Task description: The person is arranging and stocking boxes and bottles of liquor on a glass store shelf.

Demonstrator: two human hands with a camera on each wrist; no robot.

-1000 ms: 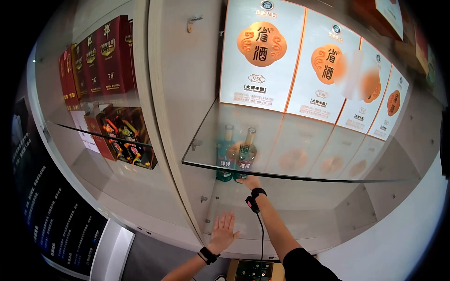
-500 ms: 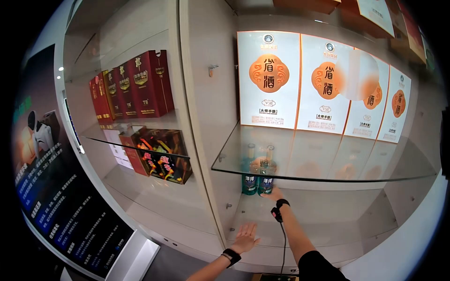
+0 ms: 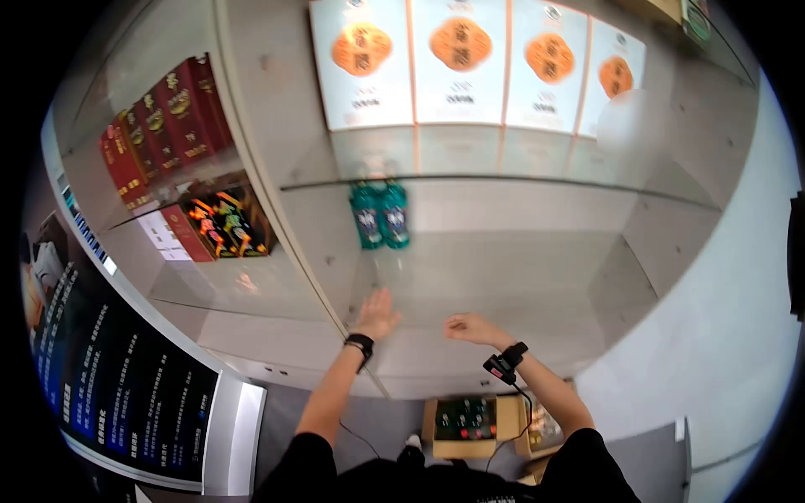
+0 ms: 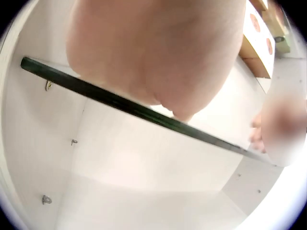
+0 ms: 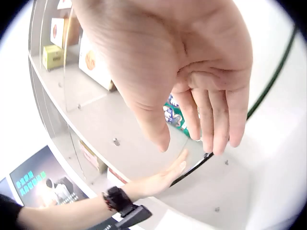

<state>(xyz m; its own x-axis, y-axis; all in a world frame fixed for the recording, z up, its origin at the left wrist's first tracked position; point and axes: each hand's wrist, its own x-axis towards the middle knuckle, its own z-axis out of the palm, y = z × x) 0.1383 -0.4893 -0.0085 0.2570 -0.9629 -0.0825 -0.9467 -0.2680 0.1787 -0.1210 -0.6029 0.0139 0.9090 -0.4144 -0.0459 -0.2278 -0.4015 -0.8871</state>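
Two teal glass bottles, a left one point(image 3: 366, 216) and a right one point(image 3: 396, 215), stand upright side by side near the left wall of the cabinet, beneath the front edge of a glass shelf point(image 3: 511, 178). Before and below them my left hand point(image 3: 376, 314) is raised with straight fingers, holding nothing. Further right, my right hand point(image 3: 474, 328) is apart from the bottles. In the right wrist view its loosely bent fingers point(image 5: 219, 117) hold nothing and partly hide a bottle label point(image 5: 173, 115). The left wrist view shows mostly the underside of the left hand point(image 4: 153, 52).
White boxes with orange emblems point(image 3: 459, 63) line the upper glass shelf. Left of the upright divider point(image 3: 272, 189) are dark red boxes point(image 3: 172, 117) and black patterned boxes point(image 3: 222, 220). On the floor sits a cardboard carton point(image 3: 501, 417) with several dark bottles. A cable hangs from the right wrist.
My right hand has left the base of the right bottle and drawn back toward me. The left hand stays raised and empty. The head view has tipped down, bringing the floor carton into fuller view.
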